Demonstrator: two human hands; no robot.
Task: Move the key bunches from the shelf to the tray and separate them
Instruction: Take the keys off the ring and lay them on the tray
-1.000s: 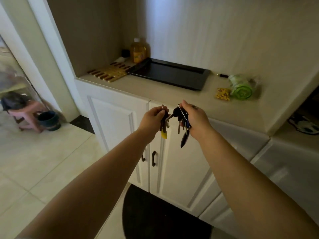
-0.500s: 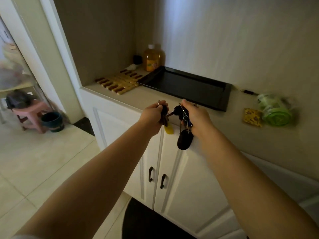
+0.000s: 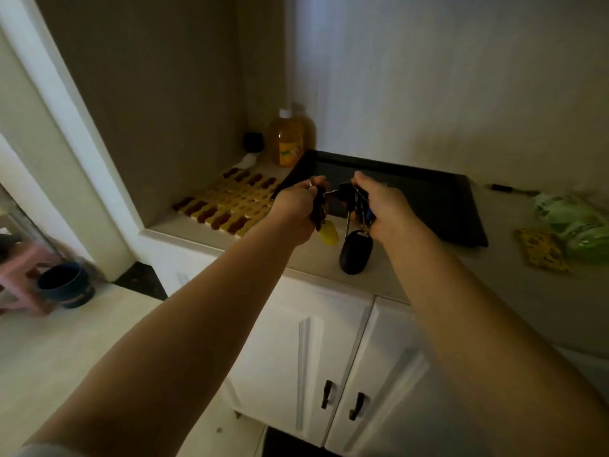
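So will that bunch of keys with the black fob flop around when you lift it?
Probably. The black fob dangles below the right hand on a ring, so it likely swings. The keys hang loose, so the bunch is floppy, not stiff. Being metal, it is likely heavy for its size.

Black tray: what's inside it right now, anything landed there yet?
The visible floor of the black tray shows nothing lying on it. Its near-left part is covered by the left hand and right hand, which hold the key bunches in front of it.
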